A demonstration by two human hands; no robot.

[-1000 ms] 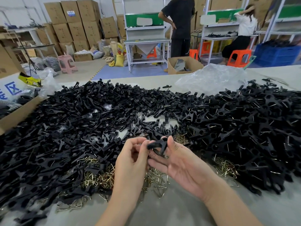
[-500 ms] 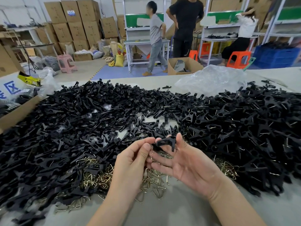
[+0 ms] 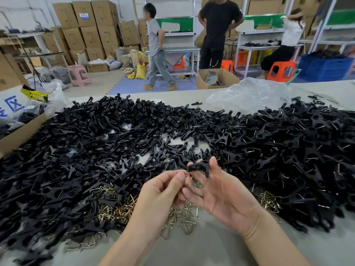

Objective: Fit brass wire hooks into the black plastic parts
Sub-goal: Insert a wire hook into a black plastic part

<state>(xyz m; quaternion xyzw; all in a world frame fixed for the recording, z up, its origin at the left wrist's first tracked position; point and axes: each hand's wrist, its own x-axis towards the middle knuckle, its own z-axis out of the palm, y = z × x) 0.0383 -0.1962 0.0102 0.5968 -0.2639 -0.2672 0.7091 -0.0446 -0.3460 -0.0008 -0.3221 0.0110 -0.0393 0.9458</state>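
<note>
My right hand (image 3: 217, 191) holds a black plastic part (image 3: 197, 167) between thumb and fingers, palm up, above the table's near middle. My left hand (image 3: 163, 191) pinches a brass wire hook (image 3: 189, 176) at the part's left end; most of the hook is hidden by my fingertips. Loose brass hooks (image 3: 115, 208) lie under and left of my hands. A big heap of black parts (image 3: 86, 150) covers the left and middle. A second heap (image 3: 297, 150) on the right shows brass wires in its parts.
A cardboard box (image 3: 19, 131) lies at the table's left edge, and a crumpled clear plastic bag (image 3: 247, 95) at the far right. Bare table (image 3: 211, 246) shows near me. Beyond the table are three people, shelving, stacked cartons, stools and a blue crate (image 3: 324, 68).
My hands rose slightly and the left fingers closed in on the part's left end. In the background a person in grey walked in and moved left.
</note>
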